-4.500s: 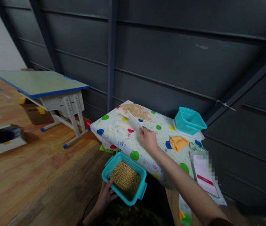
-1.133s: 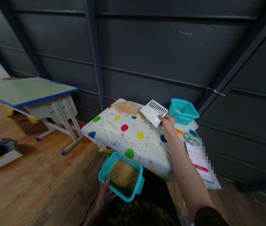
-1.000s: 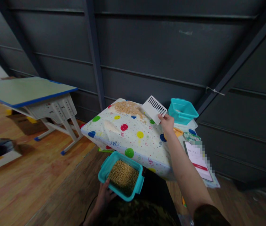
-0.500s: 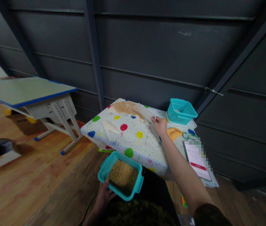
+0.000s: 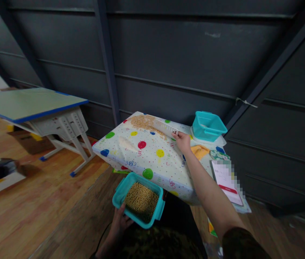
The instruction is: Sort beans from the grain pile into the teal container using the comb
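My right hand (image 5: 182, 141) grips a white slotted scraper (image 5: 164, 127) and rests its edge on the balloon-patterned tablecloth (image 5: 152, 158), right beside a pile of soybeans (image 5: 144, 122) at the table's far side. Below the table's near edge, my left hand (image 5: 120, 223) holds a teal container (image 5: 139, 204) filled with soybeans from underneath.
An empty teal container (image 5: 208, 126) stands on a white lid at the table's far right. An orange cloth (image 5: 199, 151) and a paper with a red stripe (image 5: 226, 181) lie near it. A green-topped desk (image 5: 36, 104) stands to the left on the wooden floor.
My right hand lifted the scraper off the cloth, swung it back toward the far side and set it down edge-on beside the bean pile. The left hand kept the bean-filled container still.
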`<control>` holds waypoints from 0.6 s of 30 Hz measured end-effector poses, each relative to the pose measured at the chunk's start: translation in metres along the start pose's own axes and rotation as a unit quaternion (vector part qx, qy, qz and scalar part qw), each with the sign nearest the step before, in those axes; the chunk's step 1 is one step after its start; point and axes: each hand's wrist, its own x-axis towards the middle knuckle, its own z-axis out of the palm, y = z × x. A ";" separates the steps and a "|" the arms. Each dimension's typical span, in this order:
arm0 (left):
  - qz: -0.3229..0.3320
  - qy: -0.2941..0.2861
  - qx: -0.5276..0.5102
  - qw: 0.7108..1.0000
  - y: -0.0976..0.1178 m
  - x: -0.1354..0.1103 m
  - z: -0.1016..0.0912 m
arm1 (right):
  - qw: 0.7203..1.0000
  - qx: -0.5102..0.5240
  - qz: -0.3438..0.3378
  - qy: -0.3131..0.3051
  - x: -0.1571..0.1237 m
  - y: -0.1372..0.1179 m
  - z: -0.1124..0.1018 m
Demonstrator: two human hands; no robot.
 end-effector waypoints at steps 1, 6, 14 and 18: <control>0.000 0.000 -0.002 1.000 0.000 0.001 0.000 | 1.000 0.000 -0.002 -0.001 0.000 -0.001 0.000; 0.001 0.003 -0.004 1.000 -0.001 0.003 -0.001 | 1.000 0.014 -0.003 -0.018 -0.003 -0.007 -0.003; -0.006 0.010 -0.006 1.000 0.000 0.003 -0.001 | 1.000 0.017 -0.018 -0.005 -0.003 -0.008 0.001; 0.000 0.007 0.005 1.000 -0.001 0.002 -0.002 | 1.000 0.022 -0.016 -0.007 -0.003 -0.005 0.001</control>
